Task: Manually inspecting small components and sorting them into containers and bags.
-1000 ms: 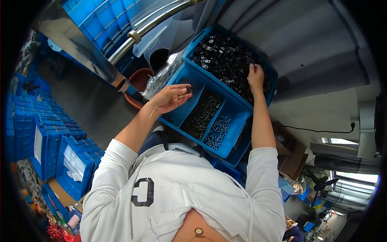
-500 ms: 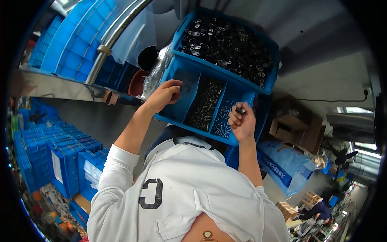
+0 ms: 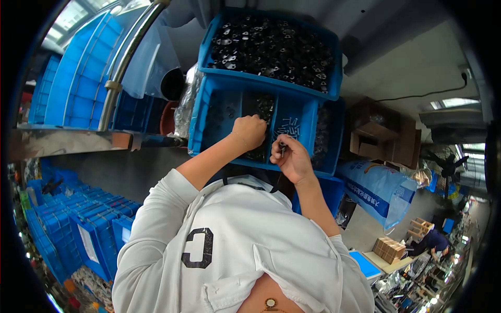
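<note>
My left hand reaches over the middle compartment of a blue divided bin, its fingers curled down and closed; what they hold, if anything, is hidden. Small dark screws fill that compartment. Just to the right, my right hand pinches a small dark metal part between thumb and fingers, near the bin's front edge. Behind this hand, silver screws lie in the right compartment. A few small dark pieces are in the left one.
Beyond the divided bin stands a blue tray heaped with black metal plates. A metal rail and stacked blue crates are at left. An open carton and a blue-and-white sack are at right.
My left hand has moved right, from the left compartment to the middle one, its fingers now curled down. My right hand has come left and lower, still pinching the dark part. The view has shifted slightly.
</note>
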Demonstrator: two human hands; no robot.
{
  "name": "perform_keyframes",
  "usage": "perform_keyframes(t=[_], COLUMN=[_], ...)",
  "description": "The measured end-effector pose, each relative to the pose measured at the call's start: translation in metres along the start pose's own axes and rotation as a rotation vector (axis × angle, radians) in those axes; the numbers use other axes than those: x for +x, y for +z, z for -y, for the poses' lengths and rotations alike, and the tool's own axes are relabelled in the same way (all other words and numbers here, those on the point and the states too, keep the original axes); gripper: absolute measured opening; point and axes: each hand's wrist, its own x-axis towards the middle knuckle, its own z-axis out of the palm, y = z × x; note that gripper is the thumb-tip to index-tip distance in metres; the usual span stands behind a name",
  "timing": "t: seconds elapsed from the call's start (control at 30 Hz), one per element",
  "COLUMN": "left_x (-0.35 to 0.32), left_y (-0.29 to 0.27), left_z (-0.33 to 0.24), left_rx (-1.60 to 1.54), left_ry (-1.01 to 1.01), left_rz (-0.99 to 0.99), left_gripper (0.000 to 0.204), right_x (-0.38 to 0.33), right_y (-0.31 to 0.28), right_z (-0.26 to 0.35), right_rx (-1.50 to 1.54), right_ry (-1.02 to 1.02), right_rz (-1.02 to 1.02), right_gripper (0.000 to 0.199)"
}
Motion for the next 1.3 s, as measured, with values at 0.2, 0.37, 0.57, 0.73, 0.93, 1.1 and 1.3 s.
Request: perform_keyframes(t=[0.2, 0.37, 0.57, 0.73, 0.93, 1.1, 1.3], left_x=[0.029, 0.029, -0.023, -0.131, -0.244, -0.341, -0.435], left_y=[-0.001, -0.038, -0.042, -0.028, 0.023, 0.034, 0.071], left_z=[0.002, -0.012, -0.1, -0.153, -0.154, -0.15, -0.133], left_rx=[0.1, 0.058, -0.129, 0.048, 0.337, 0.43, 0.409], left_ry=[-0.074, 0.075, 0.725, 1.214, 1.694, 1.871, 2.124], left_rz=[0.254, 0.208, 0.295, 0.5, 0.431, 0.519, 0.555], left_gripper=[0.023, 0.027, 0.021, 0.015, 0.011, 0.017, 0.014], right_x=[-0.008, -0.039, -0.089, -0.136, -0.164, -0.206, -0.251], right_y=[-0.019, -0.03, -0.037, -0.031, -0.019, -0.006, 0.012], right_z=[-0.027, -0.073, -0.159, -0.215, -0.295, -0.401, -0.484], right_rx=[0.202, 0.346, 0.399, 0.752, 1.274, 1.404, 1.525], right_ry=[-0.054, -0.293, -0.511, -0.727, -0.926, -0.969, -1.042], right_rz=[-0.068, -0.139, -0.543, -0.585, -0.394, -0.429, -0.62], right_gripper=[0.014, 0.018, 0.025, 0.026, 0.026, 0.02, 0.015])
